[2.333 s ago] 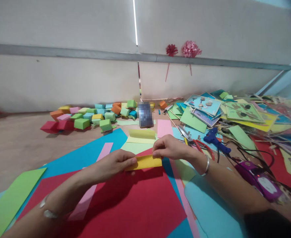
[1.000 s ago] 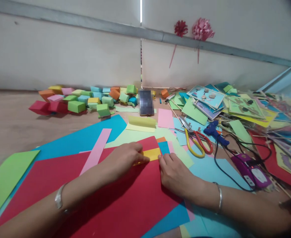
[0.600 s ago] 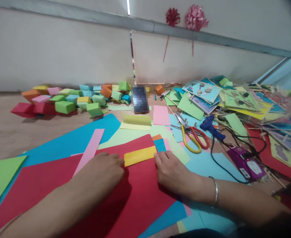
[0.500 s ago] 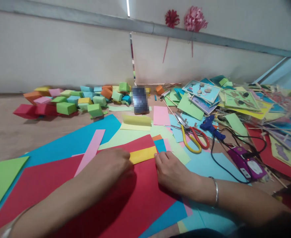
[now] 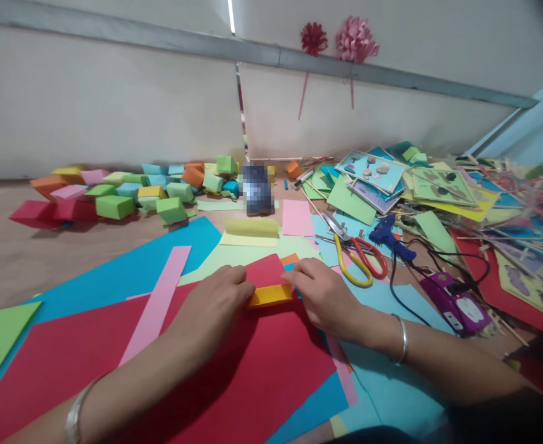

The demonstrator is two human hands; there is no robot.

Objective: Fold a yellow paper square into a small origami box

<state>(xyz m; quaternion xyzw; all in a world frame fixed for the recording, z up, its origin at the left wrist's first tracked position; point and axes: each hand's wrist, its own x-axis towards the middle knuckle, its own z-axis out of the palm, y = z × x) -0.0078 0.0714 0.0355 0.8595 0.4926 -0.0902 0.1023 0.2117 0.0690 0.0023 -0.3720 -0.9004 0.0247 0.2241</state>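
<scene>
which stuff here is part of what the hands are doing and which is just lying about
Seemingly in use:
- yellow paper strip, with the left hand and right hand at its ends
- red sheet, beneath it

Apparently just lying about, no hand on them:
- scissors
- blue glue gun
- purple box
- paper blocks
- picture cards

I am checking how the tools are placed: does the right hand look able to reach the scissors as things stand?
Probably yes: the scissors lie close beyond the right hand, and nothing upright shows between them. That hand is at the yellow paper, though.
</scene>
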